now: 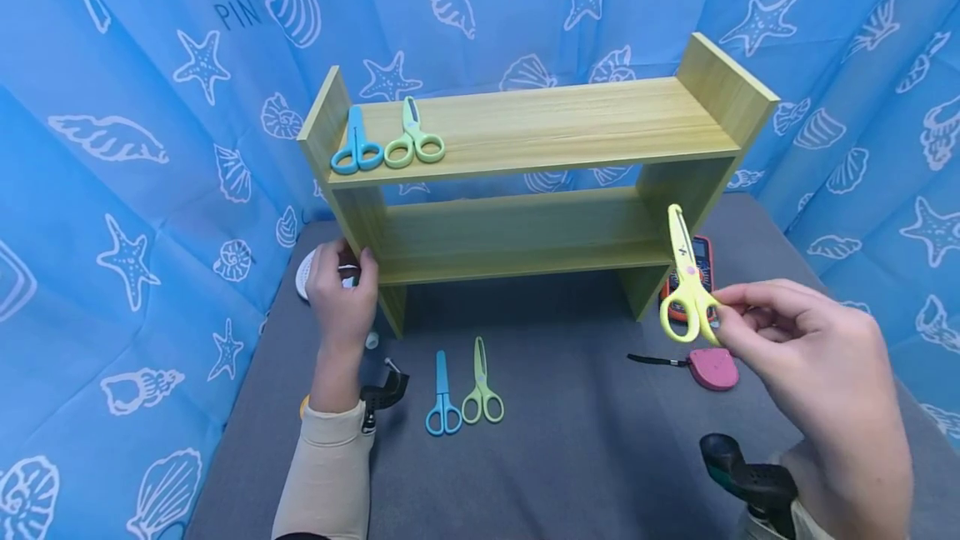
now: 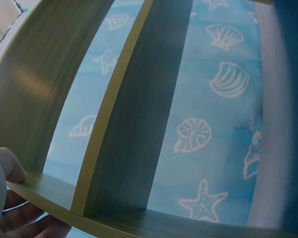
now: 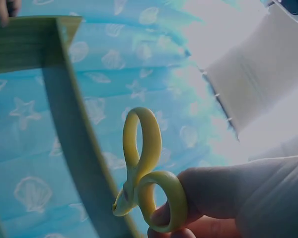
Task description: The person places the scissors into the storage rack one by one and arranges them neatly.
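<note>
My left hand grips the left side panel of a wooden two-tier shelf; in the left wrist view the thumb lies on the inner side and the fingers outside. At the right, my right hand pinches yellow scissors by one handle ring, blades up, in front of the shelf's right side. The right wrist view shows the ring between thumb and fingers. On the top board's left end lie blue scissors and green scissors, side by side.
Blue scissors and light green scissors lie on the grey tabletop before the shelf. A red-edged multimeter and a pink rounded case with a black strap are at the right. A white round object sits behind my left hand.
</note>
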A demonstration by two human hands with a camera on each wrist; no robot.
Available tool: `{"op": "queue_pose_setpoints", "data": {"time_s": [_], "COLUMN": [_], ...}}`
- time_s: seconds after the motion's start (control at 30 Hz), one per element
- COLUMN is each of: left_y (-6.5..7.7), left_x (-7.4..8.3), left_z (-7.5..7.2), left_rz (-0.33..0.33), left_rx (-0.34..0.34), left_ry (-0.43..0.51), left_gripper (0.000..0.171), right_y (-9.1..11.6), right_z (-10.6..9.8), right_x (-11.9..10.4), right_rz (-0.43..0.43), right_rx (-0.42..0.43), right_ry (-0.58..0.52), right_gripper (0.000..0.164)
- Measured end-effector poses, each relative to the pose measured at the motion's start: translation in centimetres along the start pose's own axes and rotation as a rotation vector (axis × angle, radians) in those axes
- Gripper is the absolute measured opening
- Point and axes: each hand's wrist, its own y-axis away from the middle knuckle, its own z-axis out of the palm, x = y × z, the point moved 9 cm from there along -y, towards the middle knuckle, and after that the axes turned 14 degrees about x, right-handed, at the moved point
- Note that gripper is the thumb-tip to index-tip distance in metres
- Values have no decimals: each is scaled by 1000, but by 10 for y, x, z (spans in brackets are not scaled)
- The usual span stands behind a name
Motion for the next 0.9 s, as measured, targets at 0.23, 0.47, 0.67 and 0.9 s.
{"op": "queue_pose_setpoints", "data": {"time_s": [0.23, 0.47, 0.67, 0.9], "left_y": [0, 0, 0, 0], "left_x": [-3, -3, -4, -4], "left_z": [0, 1, 1, 1], "left_rz": [-10, -4, 1, 5], "left_rx": [-8, -13, -10, -21], "left_ry": [-5, -5, 5, 10], "left_gripper": [15, 15, 14, 14], "right_y": [-32, -69, -100, -122], "right_z": [-6, 21, 58, 96], "right_x": [-24, -51, -69, -100], "right_rz": [22, 36, 80, 34], "right_rx": [24, -105, -196, -274], "right_ry": [-35, -70, -161, -168], "right_gripper": [14, 19, 24, 23]}}
